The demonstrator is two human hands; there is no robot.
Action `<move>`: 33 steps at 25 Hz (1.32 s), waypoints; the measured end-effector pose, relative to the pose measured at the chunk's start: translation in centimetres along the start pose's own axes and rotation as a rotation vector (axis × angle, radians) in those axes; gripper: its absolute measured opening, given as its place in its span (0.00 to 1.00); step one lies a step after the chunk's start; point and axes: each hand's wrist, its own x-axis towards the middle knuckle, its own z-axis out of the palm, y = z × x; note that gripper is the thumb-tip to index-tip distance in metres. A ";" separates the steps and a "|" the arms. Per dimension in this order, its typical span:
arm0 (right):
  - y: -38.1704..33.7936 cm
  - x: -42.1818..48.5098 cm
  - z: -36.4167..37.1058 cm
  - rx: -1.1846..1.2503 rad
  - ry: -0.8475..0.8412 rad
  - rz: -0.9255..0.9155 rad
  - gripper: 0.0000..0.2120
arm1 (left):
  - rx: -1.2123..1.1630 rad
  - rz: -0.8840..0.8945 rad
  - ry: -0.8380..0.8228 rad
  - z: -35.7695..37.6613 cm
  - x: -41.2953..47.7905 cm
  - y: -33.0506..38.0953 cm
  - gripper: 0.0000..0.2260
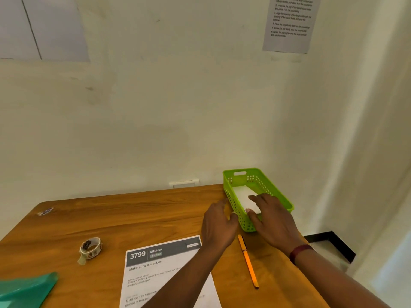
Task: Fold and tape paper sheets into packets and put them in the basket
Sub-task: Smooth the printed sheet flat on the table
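A green plastic basket [278, 192] stands at the table's far right corner. Inside it lies a white folded paper packet [243, 196]. My right hand [270, 218] reaches over the basket's near end, its fingers straight and its fingertips touching the packet. My left hand [219, 223] hovers just left of the basket with fingers relaxed, holding nothing. A printed paper sheet [155, 270] headed "3799 Kitchen" lies flat on the table under my left forearm. A roll of clear tape [90, 248] sits to the sheet's left.
An orange pencil [248, 261] lies between the sheet and the table's right edge. A teal folder [26, 290] shows at the lower left corner. A small wrapper [45, 211] rests near the far left edge. The wooden table [133, 214] meets the wall.
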 end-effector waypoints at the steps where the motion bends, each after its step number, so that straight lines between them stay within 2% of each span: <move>1: -0.8 -0.4 0.1 -0.016 -0.014 -0.032 0.23 | 0.038 0.030 0.003 -0.8 -0.6 -0.5 0.23; 3: -2.7 -1.2 0.4 -0.027 -0.048 -0.054 0.29 | 0.134 0.109 -0.031 -2.8 -2.0 -1.7 0.24; 6: -5.7 -2.8 0.9 -0.020 -0.077 -0.075 0.30 | 0.260 0.156 -0.085 -6.1 -4.6 -3.6 0.25; 10: -9.6 -5.4 1.9 -0.039 -0.100 -0.099 0.31 | 0.308 0.103 -0.058 -10.0 -7.8 -6.3 0.26; 15: -13.0 -8.1 4.1 0.146 -0.253 -0.124 0.36 | 0.325 0.028 -0.046 -14.7 -11.1 -11.3 0.26; 19: -14.4 -10.5 6.3 0.271 -0.447 -0.107 0.42 | 0.360 -0.071 -0.160 -16.7 -13.4 -14.0 0.26; 22: -15.5 -11.8 7.3 0.177 -0.486 -0.127 0.44 | 0.406 -0.055 -0.233 -17.0 -13.9 -15.2 0.31; 25: -17.2 -12.8 7.3 0.085 -0.475 -0.132 0.43 | 0.456 0.030 -0.261 -17.1 -13.5 -16.9 0.41; 27: -18.1 -13.2 7.4 0.068 -0.451 -0.120 0.39 | 0.490 0.051 -0.252 -17.2 -12.8 -17.6 0.39; 30: -17.8 -11.7 7.8 0.148 -0.326 -0.068 0.32 | 0.515 0.040 -0.268 -17.6 -11.2 -17.7 0.30; 32: -17.1 -9.1 8.0 0.240 -0.314 -0.065 0.28 | 0.468 0.001 -0.362 -18.0 -9.8 -17.6 0.34; 33: -16.7 -7.5 7.8 0.279 -0.367 -0.066 0.28 | 0.424 -0.022 -0.406 -18.4 -9.0 -17.5 0.38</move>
